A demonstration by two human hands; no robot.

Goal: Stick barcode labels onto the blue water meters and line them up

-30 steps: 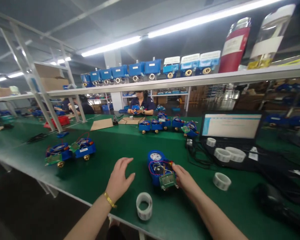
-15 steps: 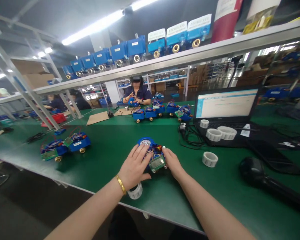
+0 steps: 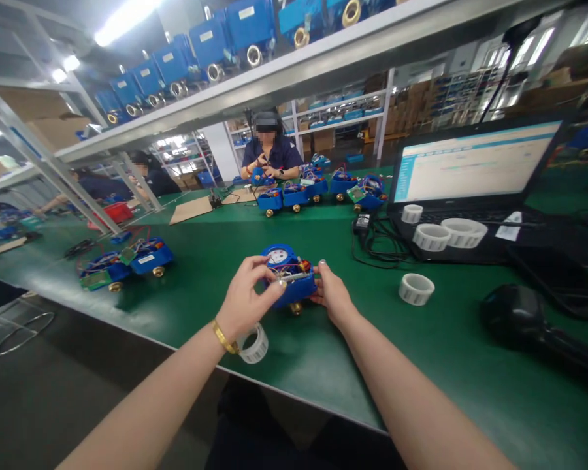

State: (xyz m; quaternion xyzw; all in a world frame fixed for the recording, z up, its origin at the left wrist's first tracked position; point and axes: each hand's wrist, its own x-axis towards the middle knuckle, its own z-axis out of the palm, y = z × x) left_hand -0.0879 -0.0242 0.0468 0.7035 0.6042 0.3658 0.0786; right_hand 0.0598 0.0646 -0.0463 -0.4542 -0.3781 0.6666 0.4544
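Observation:
A blue water meter (image 3: 294,291) with a round white dial, wires and a brass fitting stands on the green bench in front of me. My left hand (image 3: 247,294) is closed at its left side, thumb and fingers pinching the circuit board (image 3: 290,279), which shows almost edge-on over the housing. My right hand (image 3: 334,294) steadies the meter from the right, thumb up and fingers curled against its side, partly hidden. Beside my left wrist a roll of labels (image 3: 255,344) stands near the bench edge.
Two opened meters (image 3: 149,258) lie to the left. More blue meters (image 3: 296,194) line the bench before a co-worker (image 3: 273,153). On the right are a laptop (image 3: 475,163), label rolls (image 3: 416,289), a cable (image 3: 372,245) and a black handheld scanner (image 3: 514,316). A shelf (image 3: 294,62) crosses overhead.
The circuit board has turned from facing me to nearly edge-on above the housing. My left hand has gone from lying spread over the meter to pinching the board. The view has tilted down.

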